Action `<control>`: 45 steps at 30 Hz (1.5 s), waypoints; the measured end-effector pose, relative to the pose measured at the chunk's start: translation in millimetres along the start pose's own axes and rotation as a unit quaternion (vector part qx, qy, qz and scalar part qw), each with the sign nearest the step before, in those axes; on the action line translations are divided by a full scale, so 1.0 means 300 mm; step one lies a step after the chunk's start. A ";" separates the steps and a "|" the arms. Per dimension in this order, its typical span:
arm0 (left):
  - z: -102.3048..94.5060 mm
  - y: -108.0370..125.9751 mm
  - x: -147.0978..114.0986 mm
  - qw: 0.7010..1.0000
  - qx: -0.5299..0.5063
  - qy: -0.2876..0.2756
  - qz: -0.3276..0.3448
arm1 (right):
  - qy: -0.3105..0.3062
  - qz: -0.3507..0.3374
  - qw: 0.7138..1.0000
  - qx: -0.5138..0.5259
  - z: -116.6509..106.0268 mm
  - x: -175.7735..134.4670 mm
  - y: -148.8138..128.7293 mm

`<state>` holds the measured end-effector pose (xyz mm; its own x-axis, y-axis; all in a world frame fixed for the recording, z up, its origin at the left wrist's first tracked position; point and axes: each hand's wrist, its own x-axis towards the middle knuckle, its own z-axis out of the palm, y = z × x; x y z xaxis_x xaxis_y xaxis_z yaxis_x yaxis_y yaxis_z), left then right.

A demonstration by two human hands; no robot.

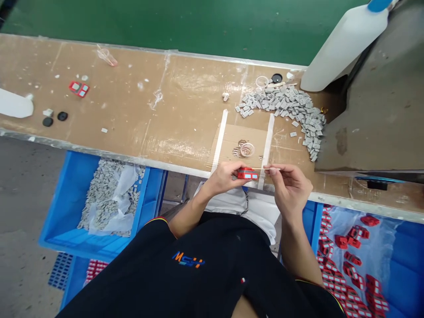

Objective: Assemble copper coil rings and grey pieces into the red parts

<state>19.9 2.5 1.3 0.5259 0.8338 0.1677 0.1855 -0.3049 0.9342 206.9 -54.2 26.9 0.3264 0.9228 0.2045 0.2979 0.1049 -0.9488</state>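
Note:
Near the table's front edge, my left hand point(225, 177) is closed around a small red toy vehicle body point(247, 173) with pale window patches. My right hand point(290, 187) pinches a thin stick point(261, 168) between thumb and fingers, its far end reaching the top of the red body. Whether the tip touches it I cannot tell. Just beyond the hands, a small clear cup point(247, 149) rests on a taped cardboard sheet point(232, 132), with wet-looking ring marks beside it. A heap of small grey plates point(291, 104) lies beyond my right hand.
A large white bottle point(344, 48) stands at the back right by a metal housing point(374, 101). Another red body point(79, 88) lies far left. Below the table edge are blue crates, one with grey pieces point(96, 194), another with red bodies point(344, 282).

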 end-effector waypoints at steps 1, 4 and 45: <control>0.000 0.000 0.001 1.000 0.003 -0.002 0.000 | -0.004 -0.003 1.000 -0.007 0.002 -0.005 0.003; 0.000 -0.001 0.001 1.000 0.012 -0.003 0.006 | -0.019 -0.014 0.999 -0.022 0.014 -0.010 0.009; -0.026 -0.018 -0.025 0.998 -0.061 -0.008 0.007 | -0.075 -0.133 0.970 -0.190 0.018 0.221 0.053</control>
<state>8.6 1.6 -2.7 0.5418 0.8217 0.1769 0.0761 -0.2576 0.9633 228.4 10.7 24.0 0.0669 0.9286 0.3650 0.6715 0.2287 -0.7049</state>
